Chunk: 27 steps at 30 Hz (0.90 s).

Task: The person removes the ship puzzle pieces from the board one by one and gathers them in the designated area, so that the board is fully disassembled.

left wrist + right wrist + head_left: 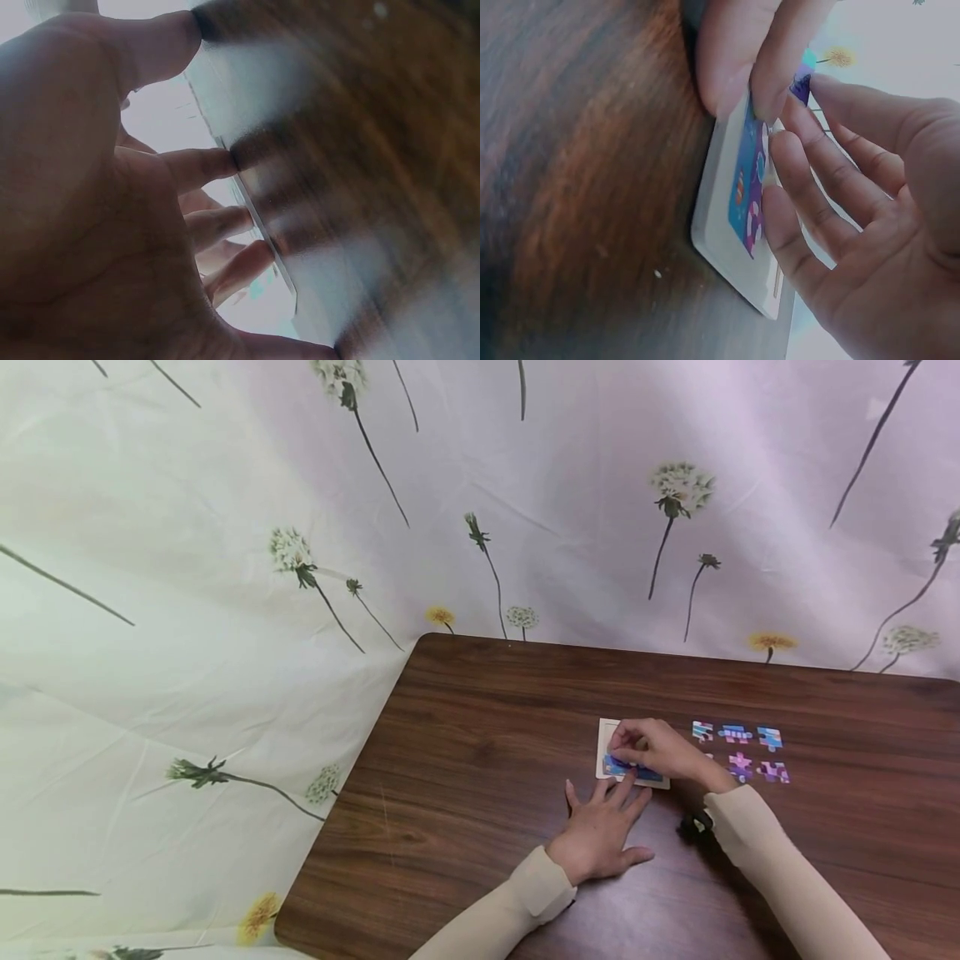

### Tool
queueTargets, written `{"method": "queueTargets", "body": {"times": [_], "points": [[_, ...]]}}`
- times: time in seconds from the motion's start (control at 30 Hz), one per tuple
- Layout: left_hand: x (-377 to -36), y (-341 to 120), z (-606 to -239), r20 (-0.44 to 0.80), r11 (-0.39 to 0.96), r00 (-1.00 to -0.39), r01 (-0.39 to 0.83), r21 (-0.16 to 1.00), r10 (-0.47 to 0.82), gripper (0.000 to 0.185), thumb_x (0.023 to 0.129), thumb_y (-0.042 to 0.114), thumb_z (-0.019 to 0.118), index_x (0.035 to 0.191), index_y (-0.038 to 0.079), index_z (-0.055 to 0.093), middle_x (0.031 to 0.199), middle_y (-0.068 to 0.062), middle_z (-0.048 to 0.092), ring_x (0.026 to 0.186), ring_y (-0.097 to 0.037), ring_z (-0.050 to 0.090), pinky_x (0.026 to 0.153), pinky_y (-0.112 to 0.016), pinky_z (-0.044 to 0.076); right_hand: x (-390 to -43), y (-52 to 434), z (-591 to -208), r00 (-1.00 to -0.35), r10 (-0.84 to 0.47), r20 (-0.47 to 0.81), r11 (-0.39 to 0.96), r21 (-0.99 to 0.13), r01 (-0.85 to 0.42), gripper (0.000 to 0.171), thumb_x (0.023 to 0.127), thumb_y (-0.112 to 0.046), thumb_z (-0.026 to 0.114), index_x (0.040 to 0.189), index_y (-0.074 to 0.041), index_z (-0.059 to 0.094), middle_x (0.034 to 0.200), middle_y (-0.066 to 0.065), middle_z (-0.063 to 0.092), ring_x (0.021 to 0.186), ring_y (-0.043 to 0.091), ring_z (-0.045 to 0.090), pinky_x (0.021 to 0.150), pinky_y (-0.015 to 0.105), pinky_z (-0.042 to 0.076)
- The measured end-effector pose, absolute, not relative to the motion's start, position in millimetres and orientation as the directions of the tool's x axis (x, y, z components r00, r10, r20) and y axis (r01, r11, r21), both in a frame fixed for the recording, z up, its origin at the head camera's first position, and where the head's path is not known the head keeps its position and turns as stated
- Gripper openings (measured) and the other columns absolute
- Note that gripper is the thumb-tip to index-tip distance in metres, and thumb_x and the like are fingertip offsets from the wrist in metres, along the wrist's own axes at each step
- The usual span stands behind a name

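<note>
A small white puzzle board (603, 745) lies on the table beneath my hands. Joined blue and purple pieces (742, 196) cover its near strip. My right hand (660, 752) is over the board and pinches a purple and turquoise puzzle piece (802, 81) between thumb and forefinger; the piece is tilted up in the right wrist view. With fingers spread and fairly straight, my left hand (600, 833) rests at the board's near edge, some fingertips touching the board and the thumb on the table. My right hand hides much of the board in the head view.
Right of the board lie several loose puzzle pieces in two rows, among them a blue one (769, 737) and a pink one (740, 766). A small dark object (693, 827) sits under the right forearm. The brown wooden table (465, 793) meets a flower-printed cloth (570, 543) behind and left.
</note>
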<state>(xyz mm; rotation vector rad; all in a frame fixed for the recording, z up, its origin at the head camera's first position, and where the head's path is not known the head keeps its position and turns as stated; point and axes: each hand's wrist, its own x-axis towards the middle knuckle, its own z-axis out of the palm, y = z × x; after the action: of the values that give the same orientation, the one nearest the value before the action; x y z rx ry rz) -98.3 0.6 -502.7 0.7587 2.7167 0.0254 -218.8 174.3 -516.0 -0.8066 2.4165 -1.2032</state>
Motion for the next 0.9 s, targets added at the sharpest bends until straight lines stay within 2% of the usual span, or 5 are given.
{"method": "queueTargets", "body": {"times": [0.2, 0.33, 0.53, 0.77, 0.9], "points": [[-98, 2, -502, -0.294, 0.861, -0.814, 0.503, 0.073, 0.500, 0.079, 0.097, 0.072, 0.053, 0.165, 0.039, 0.027, 0.176, 0.010, 0.016, 0.158, -0.018, 0.031, 0.110, -0.075, 0.037, -220, 177, -523, -0.822, -0.568, 0.030, 0.479, -0.800, -0.360, 0.007, 0.100, -0.016, 0.071, 0.100, -0.009, 0.072, 0.094, 0.000, 0.076, 0.088, 0.009, 0.069, 0.082, 0.026, 0.056], [-98, 3, -502, -0.294, 0.862, -0.816, 0.502, 0.065, 0.497, 0.079, 0.097, 0.072, 0.052, 0.165, 0.040, 0.027, 0.176, 0.010, 0.016, 0.157, -0.018, 0.032, 0.111, -0.075, 0.038, -221, 181, -525, -0.852, -0.522, 0.042, 0.500, -0.794, -0.346, 0.006, 0.101, -0.017, 0.070, 0.103, -0.012, 0.073, 0.094, -0.002, 0.076, 0.089, 0.008, 0.070, 0.086, 0.027, 0.057], [-97, 4, -503, -0.280, 0.861, -0.820, 0.505, 0.055, 0.499, 0.080, 0.097, 0.072, 0.053, 0.165, 0.039, 0.028, 0.176, 0.009, 0.018, 0.156, -0.018, 0.033, 0.110, -0.074, 0.039, -219, 191, -520, -0.879, -0.474, 0.048, 0.530, -0.782, -0.329, 0.011, 0.101, -0.015, 0.069, 0.109, -0.014, 0.075, 0.101, 0.004, 0.078, 0.092, 0.016, 0.072, 0.084, 0.029, 0.058], [-97, 5, -502, -0.275, 0.865, -0.825, 0.498, 0.057, 0.494, 0.081, 0.096, 0.072, 0.055, 0.165, 0.039, 0.028, 0.176, 0.009, 0.018, 0.155, -0.018, 0.034, 0.109, -0.074, 0.039, -211, 208, -513, -0.908, -0.419, 0.017, 0.485, -0.841, -0.239, 0.014, 0.103, -0.013, 0.066, 0.113, -0.007, 0.074, 0.104, 0.015, 0.076, 0.084, 0.020, 0.075, 0.072, 0.030, 0.060], [-98, 5, -501, -0.283, 0.867, -0.824, 0.493, 0.067, 0.491, 0.081, 0.096, 0.071, 0.055, 0.165, 0.039, 0.027, 0.176, 0.009, 0.017, 0.155, -0.019, 0.033, 0.110, -0.075, 0.038, -206, 219, -510, -0.919, -0.395, 0.002, 0.461, -0.865, -0.200, 0.018, 0.104, -0.014, 0.064, 0.116, -0.003, 0.072, 0.102, 0.019, 0.076, 0.083, 0.019, 0.077, 0.072, 0.035, 0.063]]}}
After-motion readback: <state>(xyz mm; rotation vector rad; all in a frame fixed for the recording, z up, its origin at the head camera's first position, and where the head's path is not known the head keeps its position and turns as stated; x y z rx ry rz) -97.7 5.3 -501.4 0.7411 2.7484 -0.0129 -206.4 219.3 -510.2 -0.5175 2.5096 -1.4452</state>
